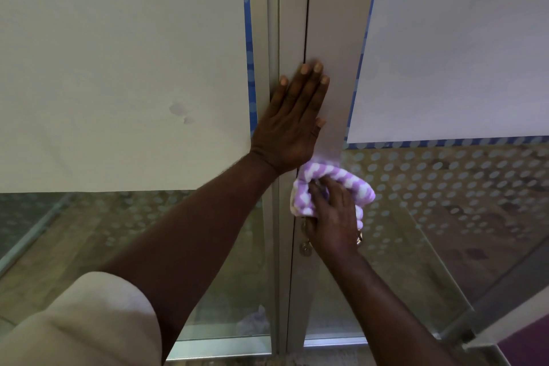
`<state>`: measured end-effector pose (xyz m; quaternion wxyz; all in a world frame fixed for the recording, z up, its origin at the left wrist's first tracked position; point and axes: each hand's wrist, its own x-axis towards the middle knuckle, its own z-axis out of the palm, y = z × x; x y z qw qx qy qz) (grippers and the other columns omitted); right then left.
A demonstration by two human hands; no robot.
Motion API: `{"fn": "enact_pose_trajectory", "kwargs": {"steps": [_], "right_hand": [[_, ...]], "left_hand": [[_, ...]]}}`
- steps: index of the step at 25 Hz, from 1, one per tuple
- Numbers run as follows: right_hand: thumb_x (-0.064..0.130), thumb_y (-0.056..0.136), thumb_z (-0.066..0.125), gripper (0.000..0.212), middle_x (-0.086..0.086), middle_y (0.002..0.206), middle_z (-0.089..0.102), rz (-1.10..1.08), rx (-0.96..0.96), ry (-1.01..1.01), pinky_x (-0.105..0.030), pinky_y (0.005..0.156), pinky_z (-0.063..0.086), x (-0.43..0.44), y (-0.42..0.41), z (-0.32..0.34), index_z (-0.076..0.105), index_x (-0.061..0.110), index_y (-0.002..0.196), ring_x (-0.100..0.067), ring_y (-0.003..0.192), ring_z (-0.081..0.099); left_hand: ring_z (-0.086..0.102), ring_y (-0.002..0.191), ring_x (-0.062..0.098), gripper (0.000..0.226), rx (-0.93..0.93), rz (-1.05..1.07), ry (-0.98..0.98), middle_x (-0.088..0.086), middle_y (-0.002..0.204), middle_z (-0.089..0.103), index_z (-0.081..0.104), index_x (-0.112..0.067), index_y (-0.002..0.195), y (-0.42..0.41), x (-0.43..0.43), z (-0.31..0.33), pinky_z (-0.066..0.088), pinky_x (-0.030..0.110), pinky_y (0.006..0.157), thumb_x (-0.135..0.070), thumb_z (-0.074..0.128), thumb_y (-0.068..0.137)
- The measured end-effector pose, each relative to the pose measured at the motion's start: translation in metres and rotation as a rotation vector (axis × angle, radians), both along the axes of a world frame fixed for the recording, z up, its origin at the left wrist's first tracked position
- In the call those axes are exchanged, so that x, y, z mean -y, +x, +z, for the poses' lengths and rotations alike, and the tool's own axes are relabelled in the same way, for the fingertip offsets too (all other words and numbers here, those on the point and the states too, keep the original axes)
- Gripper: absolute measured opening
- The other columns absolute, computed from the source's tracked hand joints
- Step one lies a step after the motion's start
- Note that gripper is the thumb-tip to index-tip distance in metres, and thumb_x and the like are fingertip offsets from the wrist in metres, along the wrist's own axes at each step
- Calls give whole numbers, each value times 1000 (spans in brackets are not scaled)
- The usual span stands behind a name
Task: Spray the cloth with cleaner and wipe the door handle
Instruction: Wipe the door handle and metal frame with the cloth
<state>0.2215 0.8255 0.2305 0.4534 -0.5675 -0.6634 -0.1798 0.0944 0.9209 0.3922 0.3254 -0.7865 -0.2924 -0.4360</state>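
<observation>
Bracing the door is the job of my left hand (292, 125): it lies flat, palm against the grey door stile (332, 38), fingers straight and together, spanning the seam between the stile and the neighbouring frame (274, 24). I judge this placement keeps the door from swinging while pressure is applied lower down. That grip is fully extended and holds nothing.

My right hand (334, 217) works just below the left one. Its grip is curled around a bunched purple-and-white striped cloth (332, 180), pressing the cloth against the stile at handle height. The door handle itself is hidden under the cloth and the hand; I cannot tell its shape. A round brass-coloured lock cylinder (305, 247) shows just beside the right wrist, which supports the judgement that the handle sits here.

No spray bottle is in view, so I judge the spraying step complete and the wiping step in hand. White paper sheets (118, 68) edged with blue tape (248, 38) cover the upper glass panels.
</observation>
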Motion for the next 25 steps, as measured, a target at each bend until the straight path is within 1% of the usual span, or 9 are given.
{"fn": "enact_pose_trajectory", "kwargs": {"steps": [2, 4, 6, 9, 15, 18, 21, 23, 25], "right_hand": [[18, 88, 65, 44, -16, 137, 54, -1, -14, 47, -43, 108, 41, -6, 4, 7, 68, 5, 130, -34, 127, 51], [11, 85, 69, 45, -17, 138, 55, -5, -29, 59, -42, 111, 40, -8, 9, 2, 69, 4, 129, -34, 128, 51], [6, 80, 72, 46, -18, 135, 56, -8, -41, 39, -43, 110, 41, -7, 14, -8, 71, 4, 126, -34, 127, 52], [7, 74, 74, 47, -18, 129, 62, -1, -44, -36, -44, 103, 45, -1, 19, -28, 74, 5, 121, -34, 119, 55], [7, 69, 71, 34, 2, 113, 59, 94, 51, -80, -35, 90, 40, 7, 5, -43, 74, 13, 103, -22, 102, 54], [9, 69, 78, 27, -2, 102, 69, 82, 107, -226, -37, 89, 45, 9, 5, -46, 76, 18, 94, -24, 95, 62], [14, 67, 83, 23, -1, 99, 71, 61, 120, -403, -40, 81, 54, 15, 7, -42, 79, 21, 88, -27, 85, 68], [22, 71, 81, 20, 1, 100, 71, 28, 132, -502, -39, 81, 54, 16, 9, -34, 80, 24, 91, -27, 85, 67], [35, 79, 70, 22, 5, 105, 70, -8, 155, -582, -39, 85, 51, 16, 11, -27, 80, 28, 98, -25, 92, 65]], "left_hand": [[28, 155, 37, 60, 3, -4, -1, 23, 165, 35, 34, 1, 158, -1, 0, 1, 9, 48, 130, -23, 51, 105], [29, 155, 37, 60, 0, -7, -3, 24, 165, 36, 35, 1, 158, -1, 0, 0, 10, 48, 129, -23, 51, 105], [30, 155, 38, 59, -4, -7, -9, 24, 165, 36, 36, 2, 157, -1, 1, 1, 11, 49, 129, -23, 50, 105], [29, 156, 38, 60, -1, -1, -19, 23, 165, 35, 36, 1, 158, -1, 2, 1, 12, 50, 129, -24, 49, 105], [30, 155, 39, 59, -1, 5, -18, 24, 165, 35, 36, 2, 157, 0, 4, 2, 14, 51, 129, -24, 49, 105], [30, 155, 39, 59, -9, 6, -14, 24, 165, 35, 36, 3, 157, -1, 3, 1, 12, 50, 129, -25, 48, 106], [29, 155, 39, 59, -9, 7, -7, 24, 165, 35, 35, 2, 157, 0, 2, 2, 11, 49, 129, -25, 45, 107], [29, 155, 38, 59, -3, 10, -1, 24, 165, 35, 35, 2, 158, 0, 1, 2, 9, 48, 130, -26, 45, 107], [29, 155, 38, 59, -6, 15, 14, 23, 166, 34, 35, 2, 158, 0, 1, 2, 8, 47, 130, -26, 46, 107]]}}
